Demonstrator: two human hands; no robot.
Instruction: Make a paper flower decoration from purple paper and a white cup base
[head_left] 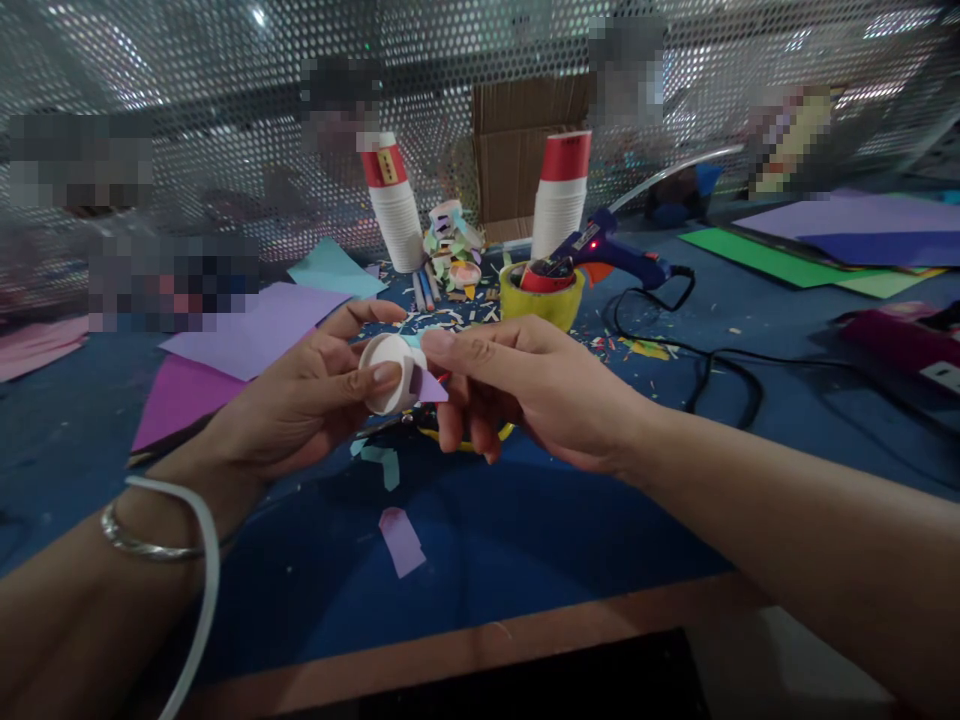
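My left hand point(307, 395) is closed around a small white paper cup point(386, 372), held on its side above the blue table point(525, 540). My right hand point(525, 385) pinches a small purple paper piece point(429, 385) against the cup's side. Under my right fingers a yellow ring-shaped object point(469, 443) peeks out. A purple paper strip point(402, 540) and teal scraps point(381, 460) lie on the table just below my hands. A bangle and a white cord sit at my left wrist.
Behind my hands stand two stacks of red-and-white paper cups point(394, 205), point(561, 195), a yellow tape roll point(541, 295) and a blue glue gun point(611, 252) with a black cable point(712, 365). Purple paper sheets point(247, 330) lie left, green and purple sheets point(825, 245) right. A perforated metal screen runs behind.
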